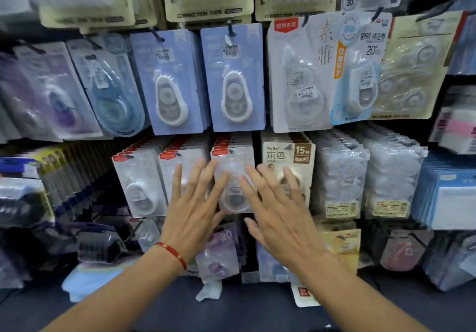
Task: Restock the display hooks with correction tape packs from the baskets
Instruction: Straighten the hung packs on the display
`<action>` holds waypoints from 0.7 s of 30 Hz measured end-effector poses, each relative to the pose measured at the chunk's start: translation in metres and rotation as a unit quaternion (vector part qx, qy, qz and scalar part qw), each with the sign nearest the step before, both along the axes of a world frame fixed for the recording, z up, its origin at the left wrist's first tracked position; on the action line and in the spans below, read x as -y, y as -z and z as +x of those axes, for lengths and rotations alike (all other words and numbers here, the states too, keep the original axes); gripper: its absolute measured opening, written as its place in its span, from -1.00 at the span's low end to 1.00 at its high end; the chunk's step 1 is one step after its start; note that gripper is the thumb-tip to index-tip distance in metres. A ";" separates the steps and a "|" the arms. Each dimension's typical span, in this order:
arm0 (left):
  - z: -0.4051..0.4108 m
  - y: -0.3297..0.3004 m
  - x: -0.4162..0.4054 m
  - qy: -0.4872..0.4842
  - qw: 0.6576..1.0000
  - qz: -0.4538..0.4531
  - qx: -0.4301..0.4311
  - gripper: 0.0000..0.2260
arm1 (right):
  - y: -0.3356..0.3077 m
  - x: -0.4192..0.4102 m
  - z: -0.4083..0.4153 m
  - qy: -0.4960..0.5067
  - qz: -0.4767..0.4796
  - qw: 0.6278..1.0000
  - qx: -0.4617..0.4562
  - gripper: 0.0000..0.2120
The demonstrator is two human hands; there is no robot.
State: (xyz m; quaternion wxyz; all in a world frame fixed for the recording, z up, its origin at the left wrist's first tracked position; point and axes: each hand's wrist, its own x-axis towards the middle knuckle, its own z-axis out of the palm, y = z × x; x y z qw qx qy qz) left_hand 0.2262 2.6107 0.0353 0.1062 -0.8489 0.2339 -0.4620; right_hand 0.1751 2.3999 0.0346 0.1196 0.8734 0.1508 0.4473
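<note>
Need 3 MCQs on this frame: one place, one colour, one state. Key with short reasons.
1. Where are the hands?
A. on the top row of hooks
B. spread over the white packs with red tabs in the lower row
C. inside a basket

2. What colour is the bracelet on the left wrist?
A. red
B. green
C. black

3. What state are the hands in?
A. both fists closed
B. one pinching a pack
C. both open, fingers straight and spread

Key:
1 B: the left hand and right hand lie over the red-tab packs, left of the 15M pack.
2 A: the bracelet is red with a small gold piece.
3 C: all fingers are extended and none curls round a pack; whether they touch the packs cannot be told.
</note>
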 end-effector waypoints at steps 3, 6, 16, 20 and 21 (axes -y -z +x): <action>0.011 -0.001 -0.003 0.005 1.000 0.015 0.003 -0.02 | -0.007 -0.027 0.017 0.046 -0.008 0.999 -0.014 -0.19; 0.018 0.000 -0.007 0.019 1.000 0.006 0.012 -0.12 | -0.003 -0.038 0.029 0.080 0.012 0.997 -0.014 -0.19; 0.007 0.011 -0.058 0.057 0.996 -0.057 0.035 -0.32 | 0.000 -0.052 0.025 0.078 0.031 0.996 0.014 -0.04; 0.011 0.008 -0.084 0.027 0.997 -0.074 0.007 -0.23 | -0.002 -0.089 0.022 0.021 -0.007 1.000 0.013 -0.05; 0.012 0.008 -0.084 0.026 0.997 -0.071 -0.003 -0.18 | -0.003 -0.099 0.022 0.020 -0.014 1.000 0.005 -0.06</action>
